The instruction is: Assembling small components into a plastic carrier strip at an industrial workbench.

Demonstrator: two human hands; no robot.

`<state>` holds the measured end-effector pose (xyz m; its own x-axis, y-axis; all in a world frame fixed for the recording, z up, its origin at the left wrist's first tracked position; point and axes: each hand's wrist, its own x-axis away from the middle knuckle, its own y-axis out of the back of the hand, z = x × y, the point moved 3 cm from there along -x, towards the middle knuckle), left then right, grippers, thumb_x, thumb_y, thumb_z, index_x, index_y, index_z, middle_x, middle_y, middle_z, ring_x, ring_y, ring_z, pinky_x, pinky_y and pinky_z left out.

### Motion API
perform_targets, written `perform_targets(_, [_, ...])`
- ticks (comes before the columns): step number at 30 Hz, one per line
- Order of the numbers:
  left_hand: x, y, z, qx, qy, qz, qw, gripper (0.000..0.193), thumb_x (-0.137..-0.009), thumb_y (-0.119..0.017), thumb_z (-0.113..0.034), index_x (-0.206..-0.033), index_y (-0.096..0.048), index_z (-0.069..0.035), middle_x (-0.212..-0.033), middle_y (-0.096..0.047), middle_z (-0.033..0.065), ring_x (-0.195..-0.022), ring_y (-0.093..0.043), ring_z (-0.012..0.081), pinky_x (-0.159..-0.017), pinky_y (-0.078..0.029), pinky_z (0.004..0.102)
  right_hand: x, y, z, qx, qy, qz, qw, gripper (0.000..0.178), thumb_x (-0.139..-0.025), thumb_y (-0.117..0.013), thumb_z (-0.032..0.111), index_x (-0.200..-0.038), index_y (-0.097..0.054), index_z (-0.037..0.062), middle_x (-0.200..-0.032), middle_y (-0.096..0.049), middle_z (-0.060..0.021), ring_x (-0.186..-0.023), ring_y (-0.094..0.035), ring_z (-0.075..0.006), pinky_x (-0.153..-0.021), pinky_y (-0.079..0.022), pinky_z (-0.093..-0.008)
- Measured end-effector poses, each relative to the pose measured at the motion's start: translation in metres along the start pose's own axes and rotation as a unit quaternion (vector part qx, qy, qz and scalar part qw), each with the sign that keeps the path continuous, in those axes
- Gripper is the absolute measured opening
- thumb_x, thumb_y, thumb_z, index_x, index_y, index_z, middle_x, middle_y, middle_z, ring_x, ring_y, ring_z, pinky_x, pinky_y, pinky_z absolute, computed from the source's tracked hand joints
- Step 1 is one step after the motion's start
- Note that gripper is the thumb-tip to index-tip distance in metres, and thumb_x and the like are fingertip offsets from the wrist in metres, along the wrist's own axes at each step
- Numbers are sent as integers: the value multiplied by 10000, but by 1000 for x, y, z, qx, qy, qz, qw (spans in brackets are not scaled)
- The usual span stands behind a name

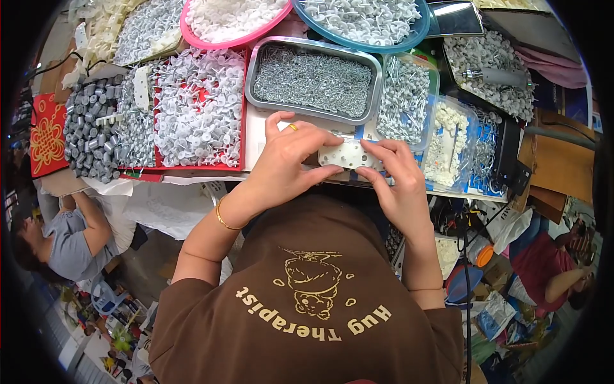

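Observation:
A small white plastic block with rows of round holes (347, 155) is held level between both hands at the table's front edge. My left hand (286, 157) pinches its left end between thumb and fingers. The right end is in the fingers and thumb of my right hand (401, 174). Just beyond them lies a steel tray (252, 83) filled with small silvery metal pieces, too fine to name. Left of my left hand, a red box (243, 131) holds many white disc-headed pieces with thin shanks.
Dark grey cylinders (96, 131) are heaped at the left. Pink (224, 45) and blue (368, 47) baskets of white parts stand behind the tray. Clear tubs, one with cream bits (446, 150), line the right. People sit at far left (73, 240) and far right (540, 272).

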<state>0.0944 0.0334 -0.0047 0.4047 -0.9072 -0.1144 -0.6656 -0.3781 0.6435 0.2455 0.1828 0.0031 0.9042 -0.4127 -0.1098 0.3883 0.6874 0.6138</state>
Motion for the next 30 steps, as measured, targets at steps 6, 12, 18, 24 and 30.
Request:
perform_targets(6, [1, 1, 0, -12, -13, -18, 1000, 415, -749, -872, -214, -1132, -737, -129, -938, -704, -38, -841, -627, 115, -1089, -270, 415, 1, 0, 0, -2, -6, 7, 1000, 400, -828, -777, 53, -1221, -704, 51, -1086, -633, -122, -901, -630, -228, -715, -527, -316])
perform_targets(12, [1, 2, 1, -1, -3, -14, 1000, 414, -748, -873, -218, -1130, -738, -133, -941, -704, -34, -878, -639, 128, -1095, -265, 425, -1, 0, 1, 13, 1, 12, 1000, 403, -829, -784, 71, -1224, -705, 58, -1091, -636, -125, -897, -635, -232, -726, -527, -320])
perform_targets(18, [-1, 1, 0, 14, 6, -2, 1000, 410, -749, -873, -217, -1127, -740, -133, -952, -712, -33, -889, -643, 138, -1103, -260, 427, -2, 1, 2, 1, -17, 18, 1000, 401, -829, -785, 78, -1222, -707, 57, -1094, -638, -125, -888, -639, -235, -725, -527, -317])
perform_targets(24, [1, 0, -1, -1, -3, -19, 1000, 377, -743, -864, -242, -1082, -733, -142, -875, -688, -15, -885, -649, 171, -1063, -293, 441, -5, 4, 3, -7, -15, 26, 1000, 393, -823, -787, 75, -1208, -712, 51, -1080, -646, -124, -887, -641, -238, -723, -522, -323])
perform_targets(30, [2, 1, 0, -6, 11, -10, 1000, 415, -744, -875, -229, -1128, -742, -141, -976, -723, -35, -942, -650, 151, -1103, -264, 435, -5, 4, 2, -3, -1, 9, 1000, 393, -814, -793, 72, -1198, -716, 49, -1063, -651, -126, -889, -642, -235, -726, -520, -333])
